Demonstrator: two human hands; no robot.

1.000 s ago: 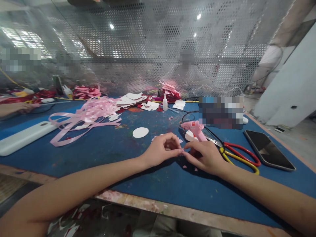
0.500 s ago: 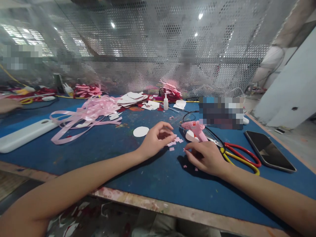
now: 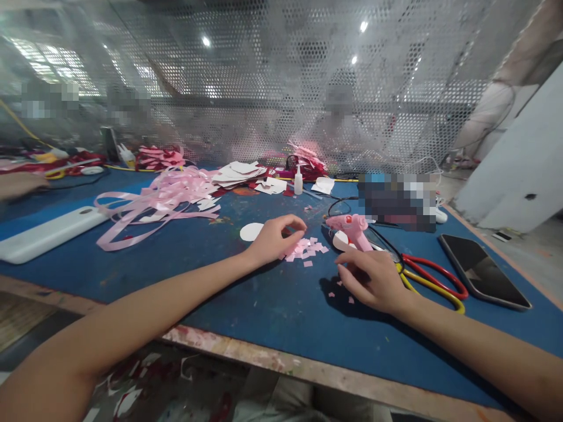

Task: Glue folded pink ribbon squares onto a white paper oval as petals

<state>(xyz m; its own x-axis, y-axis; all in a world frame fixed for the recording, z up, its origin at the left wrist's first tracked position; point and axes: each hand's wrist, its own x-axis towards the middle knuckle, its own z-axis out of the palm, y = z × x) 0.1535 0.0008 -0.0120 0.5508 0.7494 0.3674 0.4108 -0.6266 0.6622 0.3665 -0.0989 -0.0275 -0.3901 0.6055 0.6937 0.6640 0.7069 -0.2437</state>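
Observation:
My left hand (image 3: 279,237) hovers beside a pile of small pink paper squares (image 3: 303,249), its thumb and forefinger curved with a gap between them and nothing held. My right hand (image 3: 372,278) is to the right of the pile, fingers curled but apart, and I see nothing in it. A few pink bits (image 3: 350,299) lie below its fingertips, in its shadow. Partly behind my left hand is a white paper disc (image 3: 251,232). A pink glue gun (image 3: 352,225) rests just beyond my right hand.
Scissors with red and yellow handles (image 3: 433,275) and a black phone (image 3: 484,271) lie at the right. Pink ribbon (image 3: 176,190), white paper pieces (image 3: 240,174) and a small white bottle (image 3: 298,181) are farther back. A co-worker's hand (image 3: 21,184) shows far left.
My left hand has drawn back a little from the pink squares, uncovering more of them. The small pink bit at my right fingertips is gone from them, and those fingers are slightly farther apart.

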